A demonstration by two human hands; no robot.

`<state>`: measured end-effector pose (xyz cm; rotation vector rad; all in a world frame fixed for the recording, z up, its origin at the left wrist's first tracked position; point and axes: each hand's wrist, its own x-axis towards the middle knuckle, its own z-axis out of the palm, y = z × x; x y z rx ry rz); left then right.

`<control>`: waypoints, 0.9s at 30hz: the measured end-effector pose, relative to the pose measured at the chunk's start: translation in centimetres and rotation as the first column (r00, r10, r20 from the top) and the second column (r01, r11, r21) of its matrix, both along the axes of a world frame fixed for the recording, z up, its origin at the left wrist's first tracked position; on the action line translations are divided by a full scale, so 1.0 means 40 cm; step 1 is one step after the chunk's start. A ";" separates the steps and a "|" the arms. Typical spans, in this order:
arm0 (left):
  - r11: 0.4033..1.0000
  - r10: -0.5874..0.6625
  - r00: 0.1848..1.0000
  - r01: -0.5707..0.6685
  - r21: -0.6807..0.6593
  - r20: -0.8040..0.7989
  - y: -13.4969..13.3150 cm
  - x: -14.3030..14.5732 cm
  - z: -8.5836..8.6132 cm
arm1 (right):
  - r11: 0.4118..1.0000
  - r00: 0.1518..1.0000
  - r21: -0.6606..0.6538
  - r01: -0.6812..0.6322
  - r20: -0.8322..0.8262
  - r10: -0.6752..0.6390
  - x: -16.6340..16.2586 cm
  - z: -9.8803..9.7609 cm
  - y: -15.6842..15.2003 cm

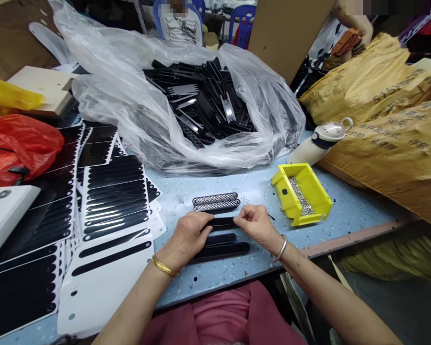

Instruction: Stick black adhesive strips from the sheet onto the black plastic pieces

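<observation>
Fingers and thumb of our left hand (191, 234) grip one end of a black strip (222, 222), and those of our right hand (256, 225) pinch the other end. We count one strip held between two hands; a second dark edge shows just below it, and we cannot tell whether that is a separate layer. It is narrow, straight and dark, its ends hidden by our fingers, and it lies level across the middle of our blue speckled table (172, 189). We cannot tell whether it touches the surface.

Just beyond it rest two patterned bars (217, 205), side by side, with a silvery lattice on black. On our side of it lie two black bars (233, 248), partly covered by our left hand. To the right stands one yellow bin (318, 194) of small silver hardware (299, 194), too many pieces to count, with one pale bottle (310, 147) behind it. To the left, one white sheet (103, 292) bears two long black stickers (112, 258), near overlapping black sheets (116, 191) we cannot number. Beyond, one clear plastic bag (110, 96) holds a heap of dark parts (208, 100), also uncountable.
</observation>
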<state>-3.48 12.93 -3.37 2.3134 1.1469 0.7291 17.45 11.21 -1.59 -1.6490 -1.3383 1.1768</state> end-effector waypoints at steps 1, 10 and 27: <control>1.000 0.001 1.000 -0.001 0.001 -0.001 0.000 0.000 -0.001 | 1.000 0.999 0.011 -0.005 0.032 0.005 -0.001 -0.003 0.001; 1.000 -0.011 1.000 0.011 0.029 0.000 0.000 0.001 -0.003 | 0.981 0.905 0.118 -0.155 0.415 0.093 -0.005 -0.014 0.005; 0.999 -0.004 1.000 0.003 0.038 0.023 -0.002 0.003 -0.005 | 0.954 0.735 -0.145 -0.263 0.610 0.296 0.011 0.017 0.042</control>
